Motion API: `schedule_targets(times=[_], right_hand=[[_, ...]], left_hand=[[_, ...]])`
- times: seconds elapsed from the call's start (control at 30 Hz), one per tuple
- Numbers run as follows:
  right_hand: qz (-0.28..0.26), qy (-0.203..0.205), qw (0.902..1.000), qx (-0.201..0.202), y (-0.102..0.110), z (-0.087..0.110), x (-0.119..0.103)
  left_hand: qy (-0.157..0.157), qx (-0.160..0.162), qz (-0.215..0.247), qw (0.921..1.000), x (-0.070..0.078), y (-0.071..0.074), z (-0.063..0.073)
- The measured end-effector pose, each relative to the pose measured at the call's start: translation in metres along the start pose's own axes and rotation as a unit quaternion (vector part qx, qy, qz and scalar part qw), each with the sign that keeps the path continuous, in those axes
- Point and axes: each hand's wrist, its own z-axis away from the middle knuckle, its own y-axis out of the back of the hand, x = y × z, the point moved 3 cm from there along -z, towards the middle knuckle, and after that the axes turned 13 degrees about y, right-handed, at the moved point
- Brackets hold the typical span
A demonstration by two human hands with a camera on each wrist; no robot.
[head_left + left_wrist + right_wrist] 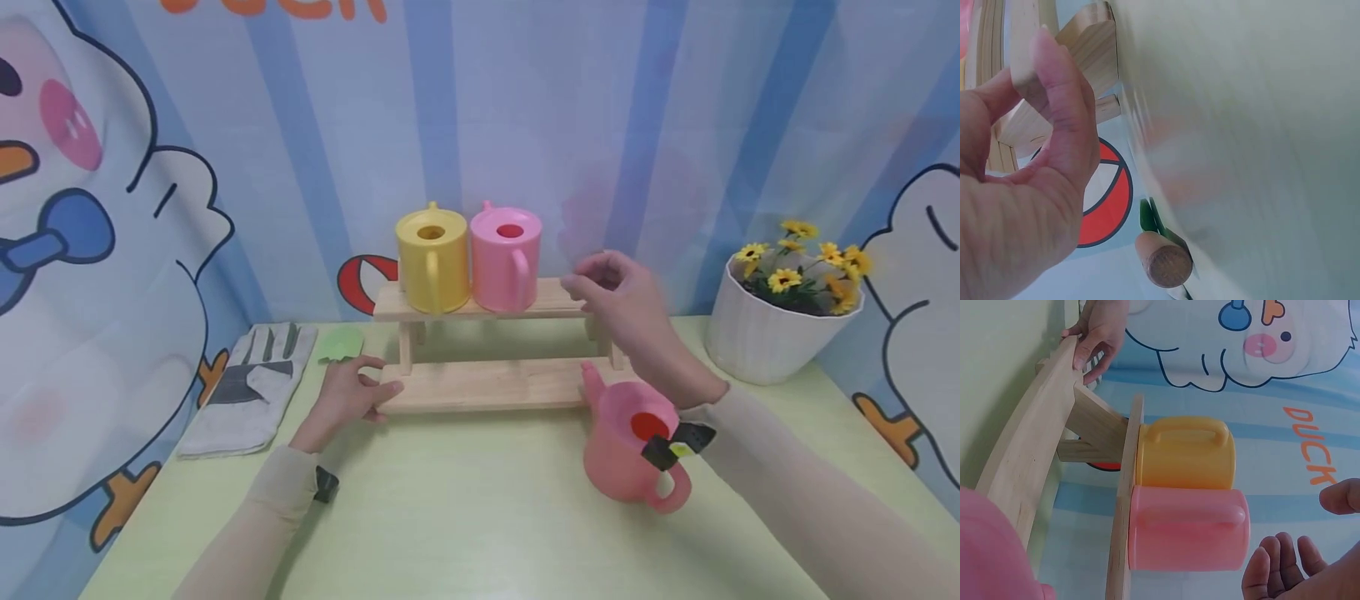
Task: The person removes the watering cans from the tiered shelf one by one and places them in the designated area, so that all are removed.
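My left hand (345,393) holds the left end of the lower board of a two-step wooden stand (480,385); the left wrist view shows the thumb and fingers pinching the board (1032,87). On the upper step, a yellow watering can (432,271) and a pink watering can (504,271) stand side by side, handles facing me. My right hand (630,304) is at the upper step's right end, right of the pink can, with nothing in it. Its thumb is apart from its loosely bent fingers (1285,556). Another pink watering can (615,467) is below the right forearm, spout towards the stand.
Left of the stand lie a grey-and-white glove (251,392) and a small green tool head (342,342); the left wrist view shows a round wooden handle (1167,265). A white pot (772,333) of yellow flowers stands at the right. A printed cloth (525,125) hangs behind.
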Motion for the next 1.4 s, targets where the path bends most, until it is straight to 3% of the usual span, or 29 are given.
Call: schedule_targets(times=[0.3,0.57,0.83,1.4], right_hand=[[0.017,-0.038,0.999,0.017,-0.032,-0.035,-0.001],[0.008,-0.038,0.9981,0.049,-0.052,-0.054,0.009],[-0.028,-0.048,0.9971,0.052,-0.067,-0.059,0.016],[-0.045,-0.103,0.9923,0.051,-0.075,-0.065,0.019]], left_hand=[[0.011,-0.006,0.009,0.9999,-0.002,-0.002,-0.004],[0.009,-0.008,0.022,0.9997,-0.001,-0.001,-0.004],[0.007,-0.012,0.027,0.9995,-0.002,0.0,-0.005],[0.009,-0.014,0.03,0.9994,-0.002,-0.001,-0.005]])
